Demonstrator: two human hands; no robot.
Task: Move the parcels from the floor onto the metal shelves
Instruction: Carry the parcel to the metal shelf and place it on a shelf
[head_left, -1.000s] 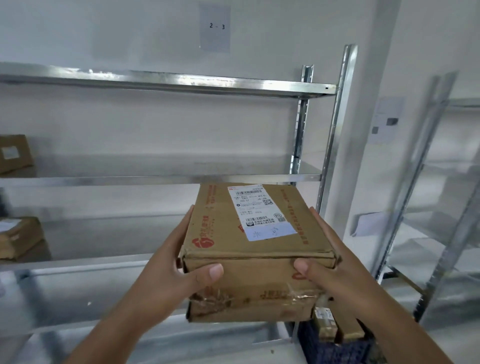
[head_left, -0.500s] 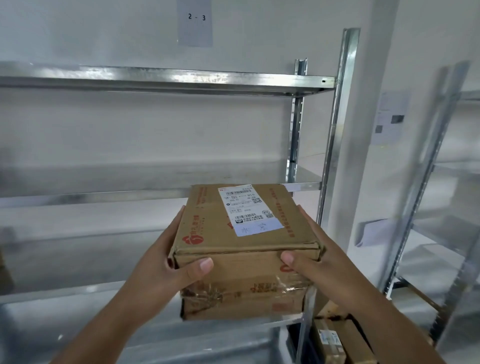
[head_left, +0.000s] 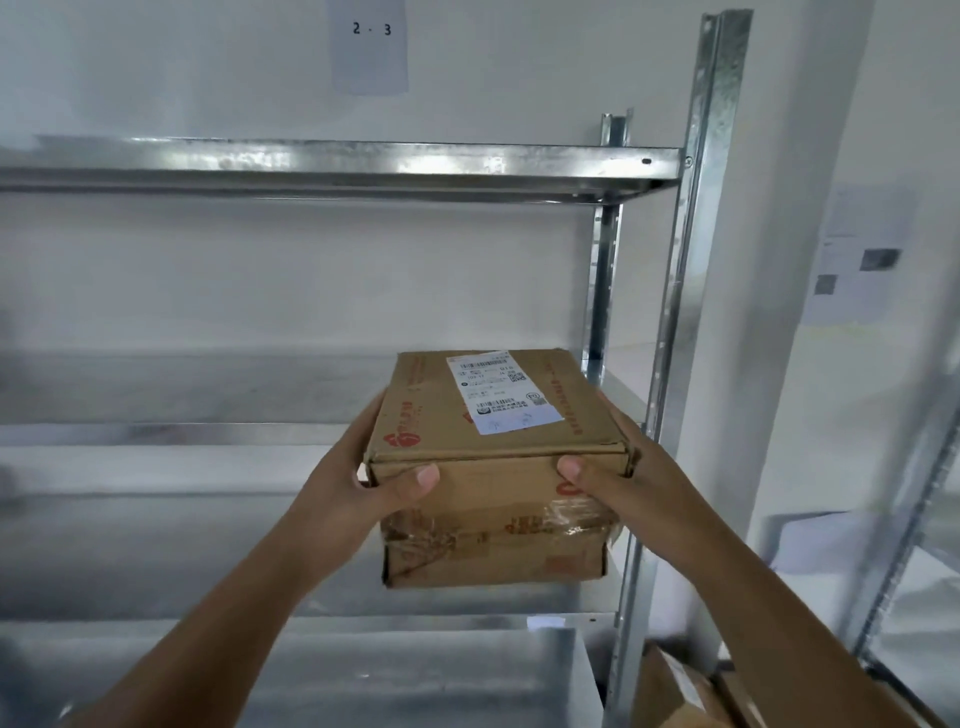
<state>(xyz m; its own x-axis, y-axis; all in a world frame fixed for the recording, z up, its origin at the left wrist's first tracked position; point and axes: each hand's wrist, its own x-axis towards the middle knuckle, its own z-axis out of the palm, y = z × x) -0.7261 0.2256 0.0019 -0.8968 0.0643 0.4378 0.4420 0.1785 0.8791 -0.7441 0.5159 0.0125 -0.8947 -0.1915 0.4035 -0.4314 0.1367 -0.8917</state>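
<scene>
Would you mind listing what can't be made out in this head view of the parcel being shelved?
- Cardboard parcel: label print too small; underside hidden, so contact with the middle shelf is unclear.
- Left hand and right hand: fingers hidden behind the parcel.
- Boxes at bottom right: cut off by the edge.

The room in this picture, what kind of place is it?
Probably a parcel storeroom or small warehouse. Bare metal shelves line the wall, a paper sign reading "2 - 3" numbers the bay, and both hands hold a cardboard box bearing a shipping label.
</scene>
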